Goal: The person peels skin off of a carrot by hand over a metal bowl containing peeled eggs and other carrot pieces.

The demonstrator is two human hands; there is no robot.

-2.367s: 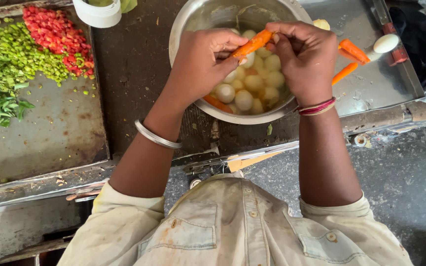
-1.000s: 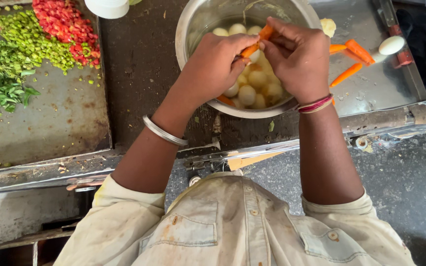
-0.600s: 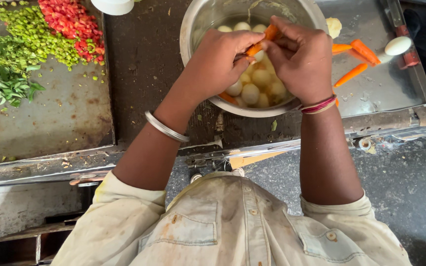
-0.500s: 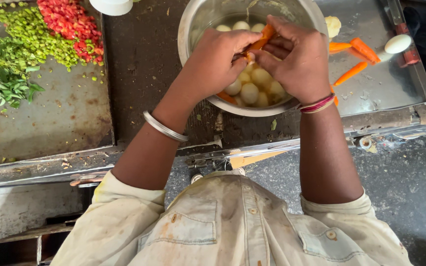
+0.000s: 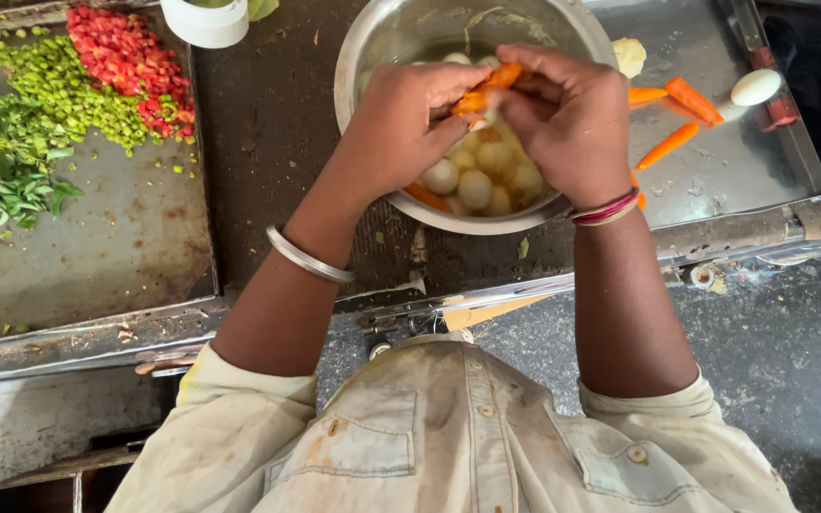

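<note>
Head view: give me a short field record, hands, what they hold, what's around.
left hand: grips one end of a carrot over the bowl
right hand: on the same carrot, fingers curled round it
bowl: steel, holds pale round pieces and water
tray: left of the bowl, with chopped green and red vegetables
loose carrots: on the metal counter right of the bowl
wrists: steel bangle left, red bands right

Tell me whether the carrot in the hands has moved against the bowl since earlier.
Yes. The carrot sat out near the bowl rim's right side earlier; both hands now hold it closer in, over the middle.
</note>
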